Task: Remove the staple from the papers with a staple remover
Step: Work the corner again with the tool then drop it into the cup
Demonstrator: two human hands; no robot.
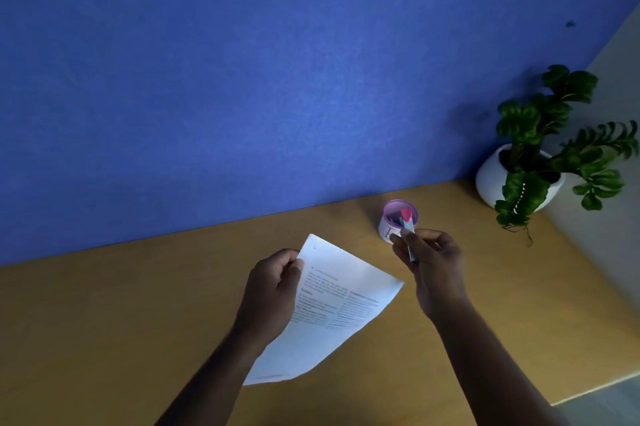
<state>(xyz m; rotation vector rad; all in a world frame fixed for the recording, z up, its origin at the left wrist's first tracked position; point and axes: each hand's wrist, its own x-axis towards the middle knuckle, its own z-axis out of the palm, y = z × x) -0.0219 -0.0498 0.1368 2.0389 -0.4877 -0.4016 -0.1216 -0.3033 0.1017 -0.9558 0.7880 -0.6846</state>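
1. The right hand [431,259] has its fingers pressed together around a slim staple remover [408,231], pinching it near the middle so the red tip points away, toward the far side of the desk. That tip sits over a small pink cup [394,217]; I judge the tool is either just out of the cup or about to drop something in it.
2. The left hand [273,283] pinches the papers [332,307] at their far left edge, thumb on top. The sheets are lifted off the desk [138,321] and sag toward the near side.
3. Holding close to the far left corner keeps that corner stiff, which suits working a staple there. A faint mark shows near that corner, but it is too small to tell whether it is the staple.
4. Tool and papers are near each other but apart.
5. A potted plant [540,162] stands far right, against the blue wall [242,79].
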